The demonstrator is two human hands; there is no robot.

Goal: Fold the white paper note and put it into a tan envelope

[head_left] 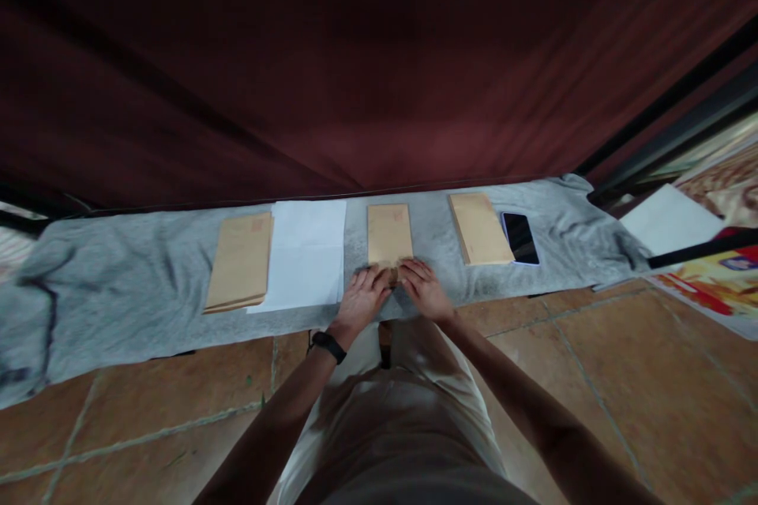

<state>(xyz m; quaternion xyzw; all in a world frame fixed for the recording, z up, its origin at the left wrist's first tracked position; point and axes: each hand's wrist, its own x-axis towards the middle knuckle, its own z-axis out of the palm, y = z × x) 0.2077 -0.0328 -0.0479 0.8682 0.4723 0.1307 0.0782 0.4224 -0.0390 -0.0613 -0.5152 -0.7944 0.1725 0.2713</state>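
Note:
A brown envelope [389, 232] lies upright in the middle of a grey cloth [142, 284] spread on the floor. Both hands rest on its near end. My left hand [362, 293], with a dark band at the wrist, presses flat on the lower left corner with fingers stretched out. My right hand [422, 286] lies flat on the lower right corner, fingers spread. The envelope's bottom edge is hidden under the fingers.
A stack of brown envelopes [240, 260] and white sheets of paper [306, 254] lie to the left. Another brown envelope stack [479, 228] and a black phone [520, 237] lie to the right. Dark red curtain [355, 63] behind; tiled floor [592, 379] in front.

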